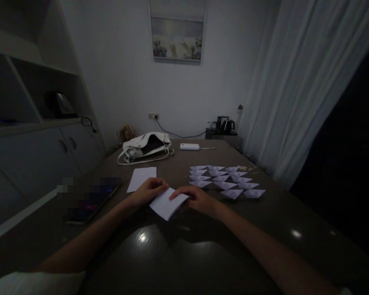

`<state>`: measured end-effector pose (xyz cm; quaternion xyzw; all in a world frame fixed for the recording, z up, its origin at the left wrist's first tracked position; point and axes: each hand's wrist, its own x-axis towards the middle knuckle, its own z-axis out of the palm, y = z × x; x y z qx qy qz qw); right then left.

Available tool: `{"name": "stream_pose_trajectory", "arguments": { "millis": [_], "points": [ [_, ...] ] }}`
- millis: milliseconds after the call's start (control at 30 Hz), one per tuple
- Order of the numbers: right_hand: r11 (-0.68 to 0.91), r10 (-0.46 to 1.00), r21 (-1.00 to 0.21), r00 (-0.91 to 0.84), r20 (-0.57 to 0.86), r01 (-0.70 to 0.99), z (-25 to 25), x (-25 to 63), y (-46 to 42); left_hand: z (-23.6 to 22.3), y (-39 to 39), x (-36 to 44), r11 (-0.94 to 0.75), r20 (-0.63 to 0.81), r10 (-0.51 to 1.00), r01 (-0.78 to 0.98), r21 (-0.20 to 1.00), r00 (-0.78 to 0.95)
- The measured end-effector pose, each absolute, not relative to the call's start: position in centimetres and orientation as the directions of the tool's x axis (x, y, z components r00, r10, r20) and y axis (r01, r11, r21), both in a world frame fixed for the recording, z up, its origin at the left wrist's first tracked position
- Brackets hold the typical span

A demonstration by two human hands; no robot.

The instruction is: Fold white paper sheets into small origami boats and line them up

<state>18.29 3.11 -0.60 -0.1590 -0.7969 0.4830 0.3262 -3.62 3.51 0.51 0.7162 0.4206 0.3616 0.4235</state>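
Head view: both hands hold a folded white paper [165, 207] just above the near part of the dark worktop [126, 258]. The left hand [149, 191] has its fingers closed on the paper's upper left edge, while the right hand [198, 200] clamps the right side, one finger lying across the top and the others partly hidden underneath. Flat white paper [141, 177] lies just beyond the left hand. Small paper boats [232, 194] stand in rows (slightly uneven ones) beyond the right hand, and a white bag [138, 141] rests farther back.
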Motion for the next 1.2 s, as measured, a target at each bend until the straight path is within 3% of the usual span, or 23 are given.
{"name": "stream_pose_trajectory", "arguments": {
  "millis": [300, 767, 1000, 1200],
  "points": [
    [0.518, 0.608, -0.85, -0.742, 0.285, 0.098, -1.6, 18.3, 3.6, -0.2, 3.8, -3.2, -0.309, 0.169, 0.888, 0.284, 0.908, 0.427],
    [0.594, 0.773, -0.752, -0.462, 0.435, 0.285, -1.9, 17.9, 3.7, -0.3, 2.9, -1.7, -0.288, 0.15, 0.891, 0.279, 0.916, 0.429],
    [0.575, 0.794, -0.774, -0.409, 0.45, 0.265, -1.9, 17.9, 3.6, 0.0, 2.5, -1.3, -0.333, 0.191, 0.878, 0.272, 0.903, 0.44],
    [0.479, 0.843, -0.876, -0.306, 0.443, 0.049, -1.6, 17.6, 3.7, 0.7, 2.0, -1.0, -0.352, 0.246, 0.908, 0.301, 0.886, 0.339]
  ]
}}
